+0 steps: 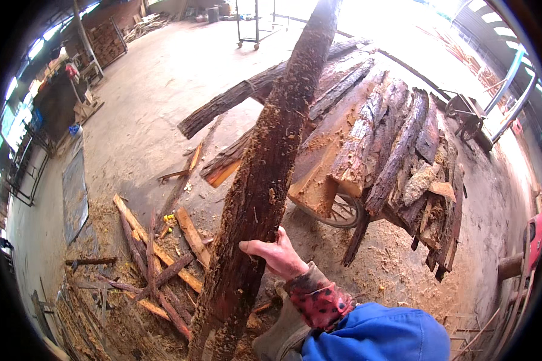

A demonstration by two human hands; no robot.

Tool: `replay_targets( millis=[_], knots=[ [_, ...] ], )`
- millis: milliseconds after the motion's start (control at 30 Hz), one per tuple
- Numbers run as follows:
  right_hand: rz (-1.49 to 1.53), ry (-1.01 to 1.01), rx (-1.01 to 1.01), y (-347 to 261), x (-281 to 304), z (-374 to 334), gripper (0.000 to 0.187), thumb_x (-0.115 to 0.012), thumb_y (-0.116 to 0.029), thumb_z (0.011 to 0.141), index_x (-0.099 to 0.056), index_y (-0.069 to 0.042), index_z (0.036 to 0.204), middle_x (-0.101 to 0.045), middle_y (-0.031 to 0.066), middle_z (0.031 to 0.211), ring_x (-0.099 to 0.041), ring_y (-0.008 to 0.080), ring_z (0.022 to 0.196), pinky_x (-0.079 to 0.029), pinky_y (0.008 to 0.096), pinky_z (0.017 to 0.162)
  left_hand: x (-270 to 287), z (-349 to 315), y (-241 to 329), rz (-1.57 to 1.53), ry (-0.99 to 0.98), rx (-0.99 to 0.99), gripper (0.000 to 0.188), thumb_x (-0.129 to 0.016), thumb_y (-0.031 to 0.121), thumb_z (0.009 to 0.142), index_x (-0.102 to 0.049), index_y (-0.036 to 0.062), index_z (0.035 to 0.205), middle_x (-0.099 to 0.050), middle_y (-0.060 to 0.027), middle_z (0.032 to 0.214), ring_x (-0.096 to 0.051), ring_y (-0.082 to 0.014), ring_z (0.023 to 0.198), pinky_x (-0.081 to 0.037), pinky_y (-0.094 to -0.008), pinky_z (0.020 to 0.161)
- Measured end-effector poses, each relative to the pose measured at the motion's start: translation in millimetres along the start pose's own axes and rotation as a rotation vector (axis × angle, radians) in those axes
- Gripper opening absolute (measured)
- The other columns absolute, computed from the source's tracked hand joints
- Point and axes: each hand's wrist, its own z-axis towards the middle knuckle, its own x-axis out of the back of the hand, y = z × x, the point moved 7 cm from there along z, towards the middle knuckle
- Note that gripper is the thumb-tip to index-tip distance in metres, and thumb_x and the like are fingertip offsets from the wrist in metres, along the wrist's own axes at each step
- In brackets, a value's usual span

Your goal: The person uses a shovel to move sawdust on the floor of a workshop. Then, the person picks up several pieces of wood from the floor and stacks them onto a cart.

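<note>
A long, dark slab of wood (pixel 262 162), rough with bark and sawdust crumbs, rises steeply from the lower edge to the top of the view. My right hand (pixel 280 256) grips its right edge low down, the thumb across the near face and the fingers mostly hidden behind. A blue sleeve and a red patterned cuff cover that arm. My left hand does not show. Beyond the slab, a stack of bark-covered slabs (pixel 397 126) lies on a cart, whose spoked wheel (pixel 338 210) shows beneath.
Broken sticks and offcuts (pixel 162 271) litter the sawdust-covered floor at lower left. A flat metal sheet (pixel 75 195) lies farther left. To the right stand another wheeled cart (pixel 467 117) and a red machine part (pixel 536 240). A wheeled metal frame (pixel 256 27) is at the back.
</note>
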Motion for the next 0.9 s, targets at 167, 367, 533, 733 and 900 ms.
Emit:
replay_targets(
  millis=[167, 367, 533, 733, 900],
  knots=[
    [-0.051, 0.132, 0.066, -23.9, 44.3, 15.6, 0.019, -0.067, -0.003, 0.077, -0.064, 0.001, 0.095, -0.066, 0.0028, 0.087, -0.061, 0.0106, 0.077, -0.050, 0.0260, 0.073, 4.4, 25.7, -11.3, 0.038, -0.047, -0.017, 0.045, -0.056, 0.033, 0.089, -0.053, -0.0004, 0.120, -0.056, -0.0212, 0.112, -0.054, -0.0335, 0.105, -0.043, -0.0391, 0.092],
    [-0.027, 0.288, 0.151, -26.3, 88.0, 29.6, 0.015, -0.067, -0.004, 0.077, -0.066, 0.003, 0.090, -0.067, 0.0050, 0.086, -0.063, 0.0127, 0.076, -0.051, 0.0269, 0.073, 33.8, 61.3, 5.2, 0.240, 0.029, -0.096, 0.033, -0.049, 0.028, 0.093, -0.060, 0.0021, 0.111, -0.061, -0.0198, 0.106, -0.056, -0.0341, 0.100, -0.044, -0.0395, 0.087],
    [-0.151, 0.440, 0.157, -25.6, 113.0, 27.9, 0.021, -0.068, -0.006, 0.076, -0.063, 0.002, 0.095, -0.065, 0.0039, 0.090, -0.061, 0.0135, 0.081, -0.048, 0.0274, 0.078, 41.4, 109.6, -3.8, 0.283, -0.023, -0.079, 0.031, -0.050, 0.027, 0.092, -0.062, 0.0034, 0.108, -0.062, -0.0187, 0.105, -0.057, -0.0344, 0.098, -0.045, -0.0394, 0.085],
    [-0.061, 0.613, 0.211, -30.0, 110.9, 28.3, 0.010, -0.066, -0.005, 0.074, -0.064, -0.001, 0.084, -0.063, 0.0033, 0.078, -0.061, 0.0132, 0.069, -0.050, 0.0274, 0.063, 26.2, 170.9, -27.1, 0.270, -0.170, -0.105, 0.035, -0.049, 0.030, 0.091, -0.063, 0.0012, 0.105, -0.062, -0.0219, 0.103, -0.057, -0.0379, 0.098, -0.045, -0.0413, 0.085],
    [-0.075, 0.703, 0.275, -52.7, 123.5, 25.6, 0.013, -0.068, -0.009, 0.072, -0.064, -0.003, 0.083, -0.062, 0.0004, 0.078, -0.059, 0.0125, 0.074, -0.048, 0.0286, 0.070, 7.7, 207.0, -41.4, 0.214, -0.297, -0.090, 0.041, -0.047, 0.034, 0.091, -0.062, -0.0005, 0.106, -0.060, -0.0256, 0.104, -0.055, -0.0410, 0.100, -0.043, -0.0432, 0.087]
  ],
)
